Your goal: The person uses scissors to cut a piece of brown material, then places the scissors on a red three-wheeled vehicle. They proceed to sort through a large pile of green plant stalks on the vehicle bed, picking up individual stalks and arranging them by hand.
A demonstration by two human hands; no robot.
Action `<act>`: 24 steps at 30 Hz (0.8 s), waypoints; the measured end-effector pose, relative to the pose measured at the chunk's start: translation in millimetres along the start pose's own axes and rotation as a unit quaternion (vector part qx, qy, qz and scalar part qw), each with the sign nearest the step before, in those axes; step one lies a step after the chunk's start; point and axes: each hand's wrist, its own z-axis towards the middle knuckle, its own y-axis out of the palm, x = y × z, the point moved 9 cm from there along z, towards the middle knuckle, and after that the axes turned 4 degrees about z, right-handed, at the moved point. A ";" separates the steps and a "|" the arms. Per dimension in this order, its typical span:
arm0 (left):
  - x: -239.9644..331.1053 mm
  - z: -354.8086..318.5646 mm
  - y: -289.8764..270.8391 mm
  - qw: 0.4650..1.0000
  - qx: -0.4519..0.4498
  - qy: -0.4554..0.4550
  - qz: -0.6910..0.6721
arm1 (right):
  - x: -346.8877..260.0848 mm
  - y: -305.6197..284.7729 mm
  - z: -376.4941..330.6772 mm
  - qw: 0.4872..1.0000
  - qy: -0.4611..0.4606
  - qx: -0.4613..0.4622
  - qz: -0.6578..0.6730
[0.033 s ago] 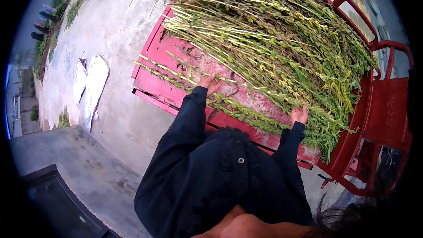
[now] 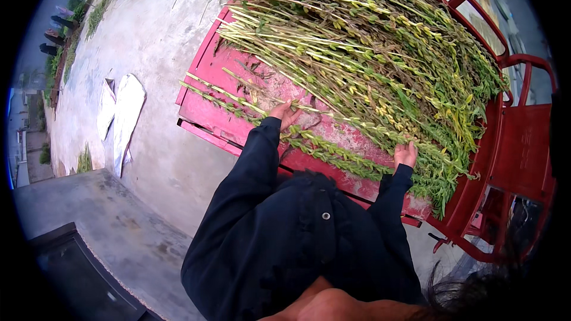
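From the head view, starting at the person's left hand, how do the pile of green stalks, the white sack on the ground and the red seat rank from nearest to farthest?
From the left hand:
1. Pile of green stalks: its loose stems lie at the fingers, on the red cart bed.
2. White sack: on the concrete, to the left.
3. Red seat: far right, beyond the right hand.

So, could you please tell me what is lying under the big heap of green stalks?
Under the heap of green stalks a red cart bed shows along the near edge, dusty and scuffed. Both hands rest on stalks there. Whatever else lies beneath the heap is covered.
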 end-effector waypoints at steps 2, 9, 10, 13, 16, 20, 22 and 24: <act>-22.7 9.7 -28.0 0.997 0.069 -0.021 -0.038 | -9.4 -13.3 -0.8 1.000 0.008 0.028 -0.006; -29.3 10.1 -42.2 0.998 0.027 -0.044 -0.039 | -35.2 -64.9 -9.3 0.993 -0.027 0.113 -0.017; -24.5 10.6 -44.5 0.998 0.027 -0.040 -0.032 | -37.1 -67.3 -10.6 0.993 -0.032 0.114 -0.019; -14.5 19.4 -51.3 0.997 0.066 -0.031 -0.005 | -40.6 -76.5 -15.8 0.994 -0.023 0.101 -0.022; -12.4 31.9 -77.7 0.987 0.156 -0.036 -0.002 | -38.4 -82.2 -18.7 0.994 -0.005 0.112 -0.016; -18.7 44.3 -72.1 0.984 0.174 -0.028 0.005 | -40.8 -94.7 -25.3 0.993 0.003 0.119 -0.002; -16.1 54.3 -64.3 0.987 0.155 -0.028 0.022 | -39.4 -99.1 -31.0 0.990 -0.010 0.142 0.006; -13.1 52.2 -48.5 0.991 0.122 -0.029 0.050 | -39.9 -97.2 -31.5 0.992 0.001 0.127 0.000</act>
